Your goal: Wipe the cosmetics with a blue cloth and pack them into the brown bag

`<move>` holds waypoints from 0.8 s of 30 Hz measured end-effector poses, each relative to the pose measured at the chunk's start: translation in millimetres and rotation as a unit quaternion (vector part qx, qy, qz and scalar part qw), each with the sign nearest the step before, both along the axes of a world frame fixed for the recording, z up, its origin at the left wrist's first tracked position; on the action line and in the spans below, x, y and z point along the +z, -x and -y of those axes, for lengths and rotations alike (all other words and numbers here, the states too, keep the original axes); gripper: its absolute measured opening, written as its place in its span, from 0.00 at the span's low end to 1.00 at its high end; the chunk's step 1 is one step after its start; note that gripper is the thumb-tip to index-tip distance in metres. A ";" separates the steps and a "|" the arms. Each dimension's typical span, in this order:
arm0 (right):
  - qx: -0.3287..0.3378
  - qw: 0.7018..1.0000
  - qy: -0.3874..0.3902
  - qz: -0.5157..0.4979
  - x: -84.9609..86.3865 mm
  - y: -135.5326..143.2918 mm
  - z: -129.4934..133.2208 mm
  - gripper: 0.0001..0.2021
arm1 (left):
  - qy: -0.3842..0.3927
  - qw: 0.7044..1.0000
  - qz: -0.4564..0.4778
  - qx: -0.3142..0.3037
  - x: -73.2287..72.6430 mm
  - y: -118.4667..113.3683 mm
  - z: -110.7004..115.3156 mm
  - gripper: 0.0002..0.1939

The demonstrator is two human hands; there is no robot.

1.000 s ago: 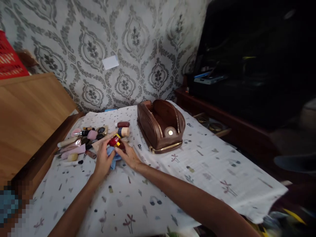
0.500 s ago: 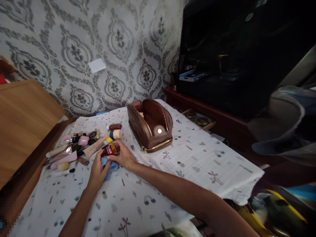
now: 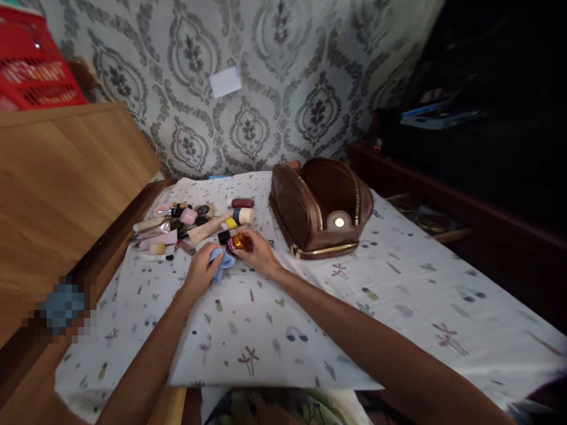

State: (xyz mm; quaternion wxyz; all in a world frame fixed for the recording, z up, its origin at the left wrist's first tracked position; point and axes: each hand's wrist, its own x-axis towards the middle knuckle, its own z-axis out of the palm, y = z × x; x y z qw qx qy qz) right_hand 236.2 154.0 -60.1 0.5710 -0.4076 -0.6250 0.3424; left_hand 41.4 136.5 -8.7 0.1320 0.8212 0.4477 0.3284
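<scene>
My left hand [image 3: 202,271] is closed on a crumpled light blue cloth [image 3: 224,265]. In my right hand [image 3: 262,255] is a small dark red jar [image 3: 232,244] with a gold band and some lettering, gripped between thumb and fingers. The cloth touches the jar's lower left side. Just behind the hands lie a cream tube [image 3: 208,229], a bottle with a dark blue band [image 3: 243,216] and a small item with a yellow part [image 3: 230,224]. A black cap-like piece [image 3: 224,237] is beside the jar; whether it belongs to it I cannot tell.
An unzipped brown cosmetic bag [image 3: 296,206] stands right of the hands on a white patterned cloth [image 3: 248,313]. Makeup brushes [image 3: 150,224] and other cosmetics lie in a heap to the left. A wooden panel [image 3: 80,159] rises at the left, a red basket [image 3: 38,68] above it.
The view has swung, so the whole table sits further right in the picture. The red jar has turned in my right hand, showing more gold; the blue cloth stays in my left hand against it.
</scene>
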 end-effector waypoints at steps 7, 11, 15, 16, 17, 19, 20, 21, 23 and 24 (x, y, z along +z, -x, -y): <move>0.045 0.999 -0.014 0.014 -4.8 1.7 0.7 0.29 | -0.007 0.993 0.121 0.017 -4.1 -12.0 5.5 0.16; 0.080 0.996 -0.022 0.023 -1.0 0.8 2.3 0.25 | 0.029 0.994 0.094 -0.037 -7.8 -24.0 6.9 0.17; 0.106 0.994 0.001 0.005 3.6 -0.1 4.6 0.25 | 0.042 0.992 0.122 -0.014 -7.4 -24.4 4.3 0.15; 0.113 0.994 0.005 0.006 4.6 -0.2 5.6 0.26 | 0.045 0.990 0.131 -0.004 -7.1 -23.9 3.7 0.14; 0.118 0.993 0.008 0.008 5.4 -0.3 6.7 0.26 | 0.048 0.989 0.140 0.006 -7.0 -23.5 3.4 0.13; 0.121 0.992 0.010 0.019 6.9 -0.3 9.0 0.25 | 0.055 0.986 0.152 0.025 -7.0 -22.8 3.2 0.12; 0.120 0.992 0.010 0.025 7.5 -0.3 10.1 0.25 | 0.059 0.986 0.155 0.032 -7.3 -22.4 3.4 0.12; 0.119 0.992 0.011 0.031 8.0 -0.4 11.2 0.25 | 0.063 0.985 0.157 0.037 -7.8 -22.0 3.5 0.12; 0.119 0.992 0.011 0.040 9.2 -0.8 13.1 0.25 | 0.070 0.983 0.161 0.047 -9.6 -20.7 3.4 0.12; 0.120 0.992 0.011 0.045 9.7 -1.4 14.0 0.25 | 0.072 0.982 0.166 0.053 -10.9 -19.9 3.1 0.12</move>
